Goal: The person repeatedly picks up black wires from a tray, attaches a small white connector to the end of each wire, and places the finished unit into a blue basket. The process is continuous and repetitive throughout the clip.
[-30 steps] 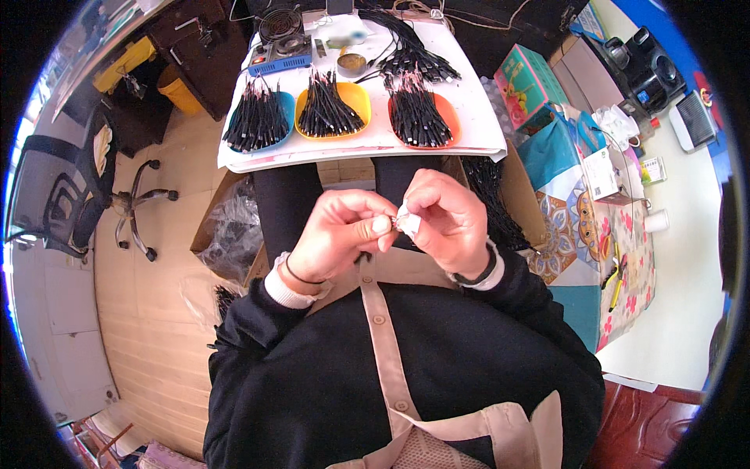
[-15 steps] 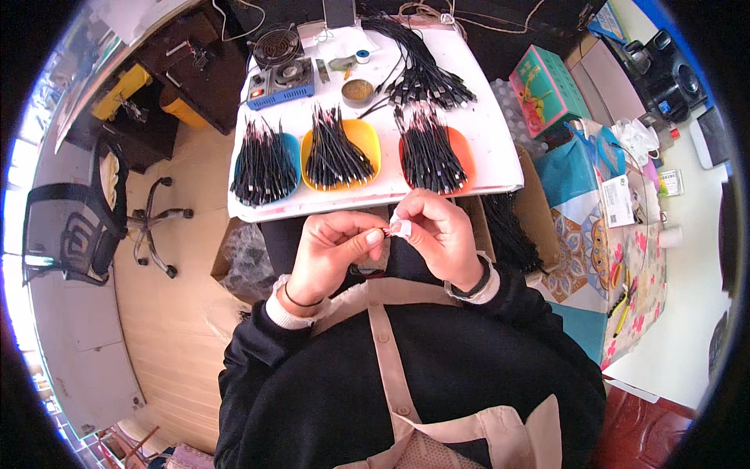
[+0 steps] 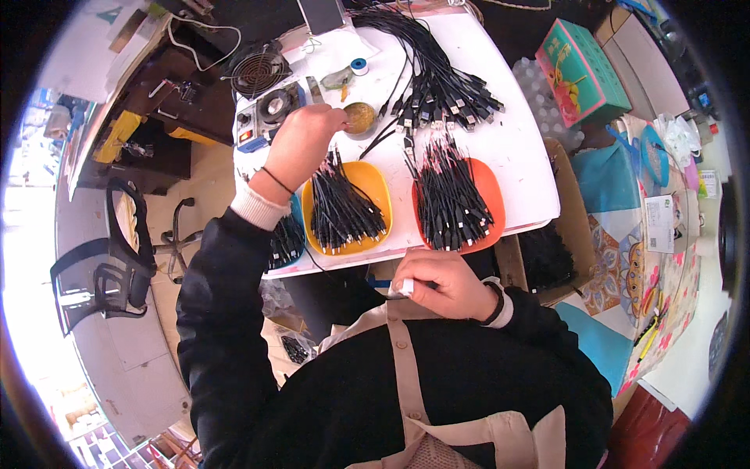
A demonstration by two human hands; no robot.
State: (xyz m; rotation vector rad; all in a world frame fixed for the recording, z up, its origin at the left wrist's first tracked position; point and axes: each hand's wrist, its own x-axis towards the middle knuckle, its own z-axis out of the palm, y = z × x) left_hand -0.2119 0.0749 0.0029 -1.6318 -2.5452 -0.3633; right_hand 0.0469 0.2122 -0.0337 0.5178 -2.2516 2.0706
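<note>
Across the worktop (image 3: 516, 187): cables (image 3: 344, 207), many placed in blue bowl (image 3: 298, 209), yellow bowl (image 3: 375, 184) and orange bowl (image 3: 488, 187); loose pile (image 3: 441, 86) left unbowled behind. Left hand (image 3: 301, 141): beside tin (image 3: 373, 125), grip cannot be told. Right hand (image 3: 445, 285): fingers curled, white scrap (image 3: 407, 287) at fingertips, pinch uncertain.

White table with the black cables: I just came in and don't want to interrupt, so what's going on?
The person's left hand is at a small round tin on the white table; whether it grips anything is hidden. The right hand is near the body, with a small white piece at its fingertips. Black cables lie in a blue bowl, a yellow bowl and an orange bowl, with more farther back.
</note>
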